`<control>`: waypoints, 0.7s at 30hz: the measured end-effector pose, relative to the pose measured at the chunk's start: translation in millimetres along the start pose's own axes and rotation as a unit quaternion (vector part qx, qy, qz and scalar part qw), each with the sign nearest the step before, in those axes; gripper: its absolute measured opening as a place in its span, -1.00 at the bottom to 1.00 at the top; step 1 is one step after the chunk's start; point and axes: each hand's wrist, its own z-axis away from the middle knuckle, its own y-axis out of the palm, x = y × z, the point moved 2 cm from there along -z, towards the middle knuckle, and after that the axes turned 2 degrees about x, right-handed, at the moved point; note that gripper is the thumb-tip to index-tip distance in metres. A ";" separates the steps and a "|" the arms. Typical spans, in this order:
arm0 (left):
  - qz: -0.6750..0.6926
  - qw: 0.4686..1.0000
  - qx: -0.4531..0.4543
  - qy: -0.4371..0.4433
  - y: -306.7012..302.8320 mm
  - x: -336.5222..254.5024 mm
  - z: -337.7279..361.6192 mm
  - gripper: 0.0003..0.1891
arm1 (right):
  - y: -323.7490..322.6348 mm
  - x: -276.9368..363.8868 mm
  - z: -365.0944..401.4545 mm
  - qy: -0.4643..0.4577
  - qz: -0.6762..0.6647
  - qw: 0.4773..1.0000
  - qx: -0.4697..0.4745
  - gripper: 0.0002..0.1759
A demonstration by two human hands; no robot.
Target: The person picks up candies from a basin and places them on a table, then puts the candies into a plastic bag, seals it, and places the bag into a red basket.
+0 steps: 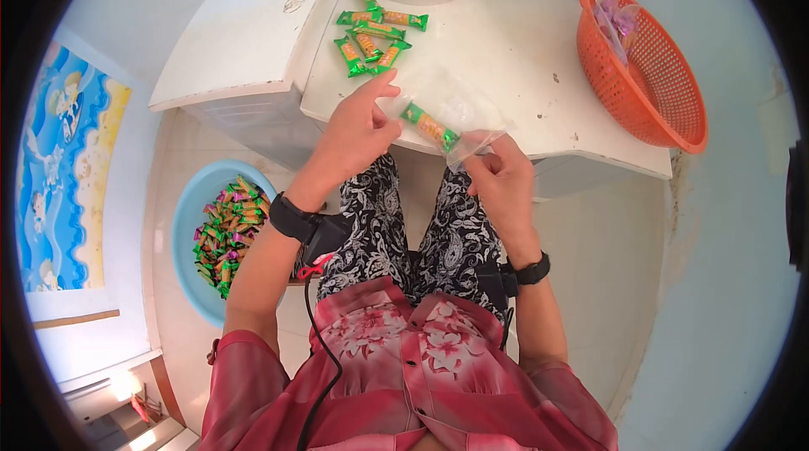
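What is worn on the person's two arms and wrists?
The left hand and right hand are bare. The left band and right band are black; the left one carries a black box, red clip and black cable. Short red floral sleeves.

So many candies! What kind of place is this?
Probably a home room for packing sweets: wrapped candies on a white table, a blue basin full of more, a clear bag between left hand and right hand.
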 end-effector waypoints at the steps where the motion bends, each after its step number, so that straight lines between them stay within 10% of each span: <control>1: 0.004 1.000 0.008 -0.002 1.2 -2.2 0.0 -0.20 | 1.8 1.0 -1.6 -0.022 0.045 0.999 -0.010 -0.73; 12: 0.024 1.000 -0.020 0.000 5.5 -6.2 0.2 -0.15 | 29.2 4.0 -7.4 -0.071 0.164 0.982 -0.063 -0.74; 21: -0.262 0.915 -0.078 0.298 37.2 -23.2 21.6 -0.53 | 11.3 -6.8 14.3 -0.155 0.148 0.977 -0.004 -0.70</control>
